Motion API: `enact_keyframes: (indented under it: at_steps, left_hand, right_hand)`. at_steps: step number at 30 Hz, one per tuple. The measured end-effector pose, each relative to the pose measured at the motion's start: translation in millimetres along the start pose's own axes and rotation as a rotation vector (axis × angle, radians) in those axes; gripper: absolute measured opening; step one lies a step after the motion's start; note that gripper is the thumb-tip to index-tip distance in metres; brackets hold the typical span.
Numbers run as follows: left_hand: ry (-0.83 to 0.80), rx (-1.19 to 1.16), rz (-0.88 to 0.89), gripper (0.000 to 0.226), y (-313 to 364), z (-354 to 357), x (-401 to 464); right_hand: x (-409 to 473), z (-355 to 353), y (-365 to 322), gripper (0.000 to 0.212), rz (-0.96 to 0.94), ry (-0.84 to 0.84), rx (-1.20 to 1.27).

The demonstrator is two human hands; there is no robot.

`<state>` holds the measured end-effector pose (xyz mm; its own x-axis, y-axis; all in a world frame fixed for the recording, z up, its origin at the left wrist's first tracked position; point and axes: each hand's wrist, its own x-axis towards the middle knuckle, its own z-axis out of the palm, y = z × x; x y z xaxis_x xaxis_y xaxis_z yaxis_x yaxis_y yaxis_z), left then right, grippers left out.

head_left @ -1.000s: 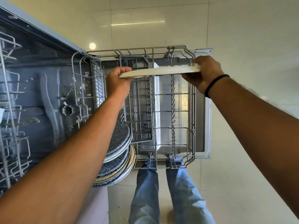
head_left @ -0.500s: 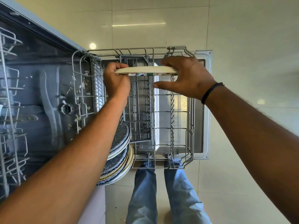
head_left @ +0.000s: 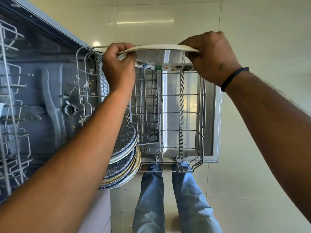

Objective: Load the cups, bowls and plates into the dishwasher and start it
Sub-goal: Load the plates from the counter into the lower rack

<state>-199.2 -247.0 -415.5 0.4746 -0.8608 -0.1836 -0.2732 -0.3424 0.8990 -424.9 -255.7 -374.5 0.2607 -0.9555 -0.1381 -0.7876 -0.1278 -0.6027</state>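
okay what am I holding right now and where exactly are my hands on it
A cream plate, held edge-on over the far end of the dishwasher rack. Your left hand grips its left rim and your right hand grips its right rim.

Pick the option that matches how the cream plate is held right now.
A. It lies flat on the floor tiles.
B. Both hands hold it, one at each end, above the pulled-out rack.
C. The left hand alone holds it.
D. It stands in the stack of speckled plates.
B: the left hand grips one edge of the cream plate and the right hand grips the other, over the far end of the lower rack.
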Motion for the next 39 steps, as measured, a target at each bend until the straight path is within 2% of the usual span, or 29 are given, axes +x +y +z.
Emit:
enact_keyframes:
  at_steps: [5,8,11,18,20,24,28,32,34,39]
  left_hand:
    - [-0.184,0.124,-0.172,0.014,-21.1,-1.9,-1.9]
    - [-0.271,0.221,-0.202,0.022,-30.2,-3.3,-2.6]
    - [-0.295,0.197,-0.229,0.031,-27.7,-1.9,-3.5]
    - [-0.315,0.289,-0.241,0.029,-11.8,-1.1,1.2]
    - [-0.298,0.317,-0.147,0.031,-11.1,-1.7,0.5]
    - [-0.257,0.361,0.174,0.040,-2.4,7.2,-11.0]
    - [-0.260,0.372,0.191,0.035,-2.4,17.0,-6.8]
    - [-0.340,0.303,0.146,0.020,2.3,9.6,10.0]
    - [-0.356,0.296,0.200,0.016,10.0,3.5,11.3]
    - [-0.303,0.214,0.353,0.016,32.2,-12.5,15.5]
  right_hand:
    - [-2.6,14.3,2.2,0.027,0.110,-0.102,-0.071]
    - [0.2,20.4,3.2,0.028,0.124,-0.111,-0.101]
    - [7.7,16.8,2.9,0.029,0.154,-0.105,-0.108]
    - [14.9,15.4,1.0,0.032,0.248,-0.127,-0.142]
    - [15.4,15.9,4.9,0.029,0.283,-0.132,-0.139]
    - [16.9,13.6,14.7,0.018,0.318,-0.137,-0.115]
    - [18.2,11.1,20.9,0.016,0.288,-0.150,-0.104]
    - [22.1,6.4,23.3,0.011,0.240,-0.176,-0.092]
    - [21.1,1.5,21.0,0.010,0.212,-0.170,-0.086]
    - [16.8,-13.7,7.9,0.026,0.169,-0.052,-0.041]
